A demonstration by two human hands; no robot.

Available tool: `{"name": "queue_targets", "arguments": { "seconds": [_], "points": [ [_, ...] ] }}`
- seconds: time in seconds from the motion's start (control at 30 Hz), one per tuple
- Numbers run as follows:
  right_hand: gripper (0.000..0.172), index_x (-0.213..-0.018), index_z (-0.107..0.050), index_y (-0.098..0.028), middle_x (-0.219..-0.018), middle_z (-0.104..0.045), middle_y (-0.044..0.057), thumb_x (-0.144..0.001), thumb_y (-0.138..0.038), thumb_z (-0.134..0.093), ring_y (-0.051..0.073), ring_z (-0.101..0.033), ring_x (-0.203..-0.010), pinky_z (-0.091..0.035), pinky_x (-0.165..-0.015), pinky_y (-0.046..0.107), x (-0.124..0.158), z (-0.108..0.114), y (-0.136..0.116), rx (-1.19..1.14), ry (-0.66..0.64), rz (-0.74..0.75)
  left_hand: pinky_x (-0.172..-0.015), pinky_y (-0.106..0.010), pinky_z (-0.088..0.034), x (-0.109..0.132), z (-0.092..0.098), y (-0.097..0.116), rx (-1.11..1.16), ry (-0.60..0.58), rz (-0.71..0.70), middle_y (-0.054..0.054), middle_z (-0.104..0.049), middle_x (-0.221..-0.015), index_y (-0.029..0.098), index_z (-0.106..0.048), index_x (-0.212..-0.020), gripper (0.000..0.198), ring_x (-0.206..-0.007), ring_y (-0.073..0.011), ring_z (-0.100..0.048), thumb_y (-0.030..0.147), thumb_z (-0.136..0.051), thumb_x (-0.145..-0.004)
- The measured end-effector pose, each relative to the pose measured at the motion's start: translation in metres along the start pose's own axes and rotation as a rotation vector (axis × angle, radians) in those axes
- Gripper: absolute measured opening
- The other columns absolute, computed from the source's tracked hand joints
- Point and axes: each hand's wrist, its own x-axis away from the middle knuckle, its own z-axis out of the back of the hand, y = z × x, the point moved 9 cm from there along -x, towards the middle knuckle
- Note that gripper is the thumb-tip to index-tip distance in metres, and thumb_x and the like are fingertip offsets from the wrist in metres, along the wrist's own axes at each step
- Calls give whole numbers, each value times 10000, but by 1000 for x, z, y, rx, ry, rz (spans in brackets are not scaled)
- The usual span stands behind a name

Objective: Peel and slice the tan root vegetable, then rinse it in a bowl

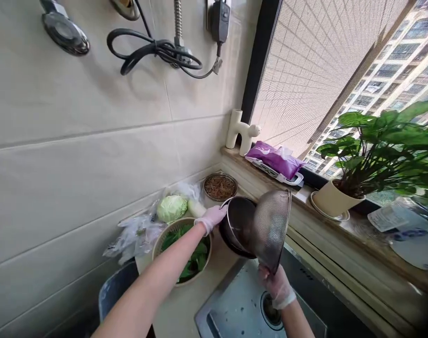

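My left hand (pixel 214 218), in a thin clear glove, is closed on the near rim of a dark bowl (pixel 241 218) with a shiny edge. The bowl is above the counter beside the sink. My right hand (pixel 275 284), also gloved, grips the lower rim of a metal mesh strainer (pixel 270 223). The strainer is tipped on its side, its rounded bottom toward the bowl, and it covers part of the bowl's right side. Whether the two touch, I cannot tell. Below my left forearm stands a beige basket (pixel 157 241) of green leaves (pixel 196 263).
A cabbage (pixel 172 208) and plastic bags (pixel 143 237) lie along the wall. A round dish of brown dried pieces (pixel 220 187) stands in the corner. The sink (pixel 235 300) is under my right hand. On the sill are purple wipes (pixel 275 158) and a potted plant (pixel 335 199).
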Motion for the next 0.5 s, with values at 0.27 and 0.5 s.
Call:
{"name": "queue_targets", "arguments": {
  "seconds": [0.27,0.5],
  "points": [
    [261,-473,-469,-215,-366,-406,-70,-518,-273,-720,78,-371,-337,-280,-330,196,6,-13,-1,99,-53,91,-435,-212,-437,7,7,18,87,63,44,1,-599,-527,162,-564,-803,191,-443,-138,-588,331,-480,-833],
    [234,-482,-496,-221,-391,-452,-61,-525,-285,-717,72,-340,-343,-287,-322,203,26,-19,-27,93,-33,168,-483,-237,-453,-6,34,18,22,138,68,-42,-635,-610,163,-561,-846,290,-541,-176,-631,442,-556,-768]
  ]
}}
